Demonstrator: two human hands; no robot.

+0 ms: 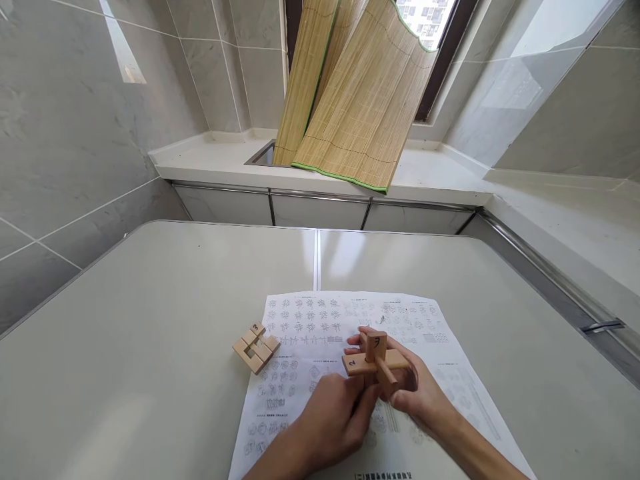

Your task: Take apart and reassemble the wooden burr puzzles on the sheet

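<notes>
Both my hands hold a small wooden interlocking puzzle (376, 365) above a printed sheet. Its crossed bars carry handwritten numerals, a 2 on the flat bar and another on the upright one. My left hand (340, 417) grips it from below and in front, fingers closed. Around its right side curls my right hand (417, 383), with fingertips showing behind the upright bar. Left of the hands, several more wooden puzzle pieces (256, 348), one marked 3, lie together at the sheet's left edge. The printed sheet (305, 393) shows rows of small assembly diagrams.
The pale table (150, 320) has a seam running toward the far edge. Behind it, a white counter (210, 160) holds a sink (263, 155), partly covered by a bamboo mat (360, 100) leaning at the window. Grey tiled walls stand on both sides.
</notes>
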